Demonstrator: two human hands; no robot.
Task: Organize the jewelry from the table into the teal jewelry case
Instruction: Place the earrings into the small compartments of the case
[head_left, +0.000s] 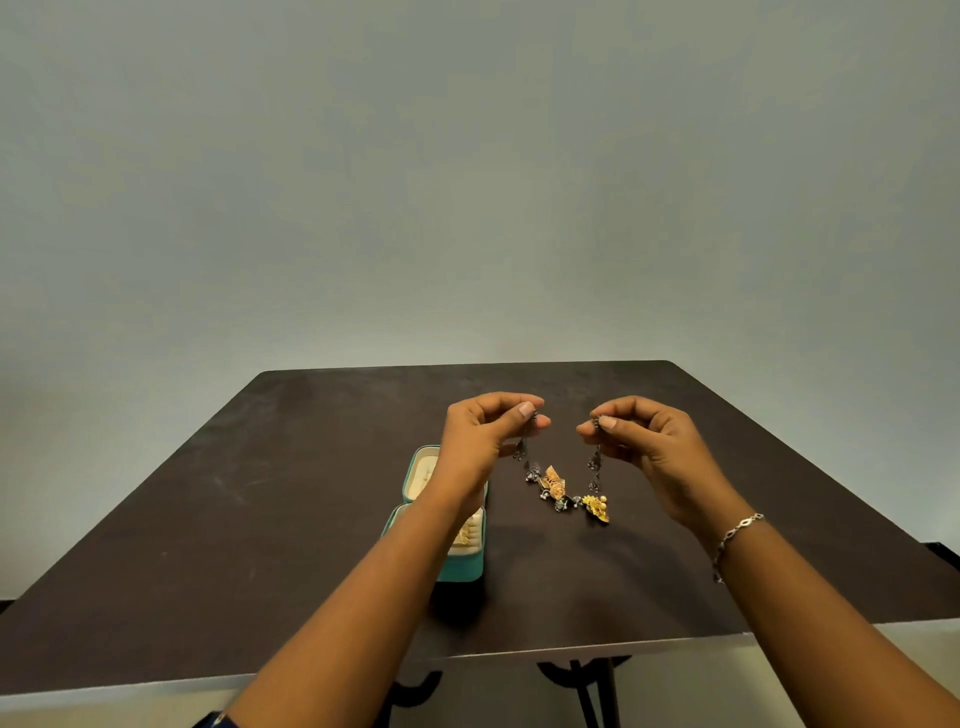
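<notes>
The teal jewelry case (462, 564) lies open on the dark table (291, 499), cream lining up, partly hidden by my left forearm. My left hand (485, 434) pinches a dark dangling earring (521, 447) above the table. My right hand (641, 441) pinches a second dark dangling earring (595, 470) at about the same height. Below and between them on the table lie a gold earring (552, 480), another gold piece (596, 508) and small dark pieces (563, 503). Something gold sits inside the case's near half.
A silver bracelet (735, 538) is on my right wrist. The table's near edge (571, 649) runs across the lower view, with dark metal legs under it. A plain grey-green wall stands behind the table.
</notes>
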